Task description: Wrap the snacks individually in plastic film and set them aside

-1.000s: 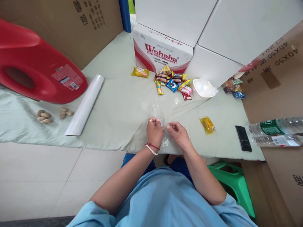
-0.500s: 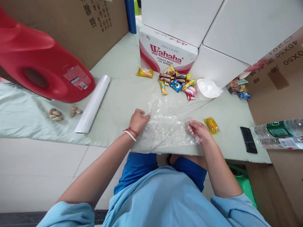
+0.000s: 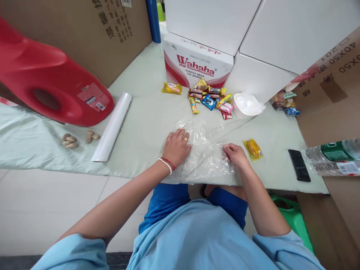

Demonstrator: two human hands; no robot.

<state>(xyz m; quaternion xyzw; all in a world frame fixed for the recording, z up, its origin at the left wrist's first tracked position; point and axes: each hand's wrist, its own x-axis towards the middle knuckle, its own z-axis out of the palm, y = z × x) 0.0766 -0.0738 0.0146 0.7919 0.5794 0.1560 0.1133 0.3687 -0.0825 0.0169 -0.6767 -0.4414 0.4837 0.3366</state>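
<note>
One flat left grip (image 3: 176, 147) on plastic (image 3: 206, 159)

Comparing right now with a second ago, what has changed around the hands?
The clear plastic, bunched before, now lies spread on the table. The left hand moved left, let go and rests open on it; the right hand moved right and seems to pinch its right edge. The sweets, white bowl and phone stayed put.

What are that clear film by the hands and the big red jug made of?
The clear film: probably thin, glossy plastic, since it's see-through, crinkled and glinting.
The red jug: likely rigid molded plastic, softly shiny, judging by smooth curves and diffuse highlights.
</note>
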